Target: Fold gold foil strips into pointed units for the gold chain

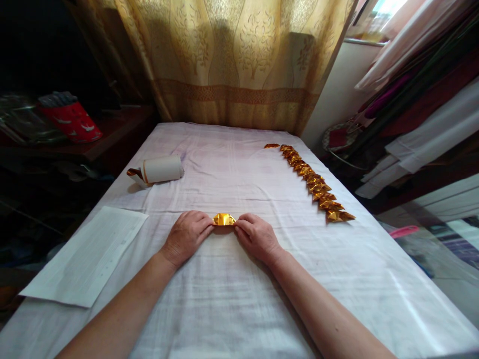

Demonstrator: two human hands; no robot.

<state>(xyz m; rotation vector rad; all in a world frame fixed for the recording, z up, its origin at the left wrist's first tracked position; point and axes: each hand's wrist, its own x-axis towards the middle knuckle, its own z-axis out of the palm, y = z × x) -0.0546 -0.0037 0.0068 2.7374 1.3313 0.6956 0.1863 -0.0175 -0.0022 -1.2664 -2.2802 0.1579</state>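
Note:
A small piece of folded gold foil paper (224, 219) is stretched between my two hands, just above or on the white cloth (213, 309). My left hand (188, 233) pinches its left end between thumb and fingers. The right end is pinched the same way by my right hand (258, 234). The middle of the foil is shiny and shows flat creased faces. At the right runs a row of similar folded gold foil pieces (318, 187), overlapping one another. One more folded foil piece (272, 145) lies apart at the row's far end.
On the left lie a white roll (162, 168) with a gold foil strip at its end and a white paper sheet (90, 254). A red patterned container (73, 119) stands on a dark side table. Beyond hangs a gold curtain (239, 60); clothes (430, 114) hang at right.

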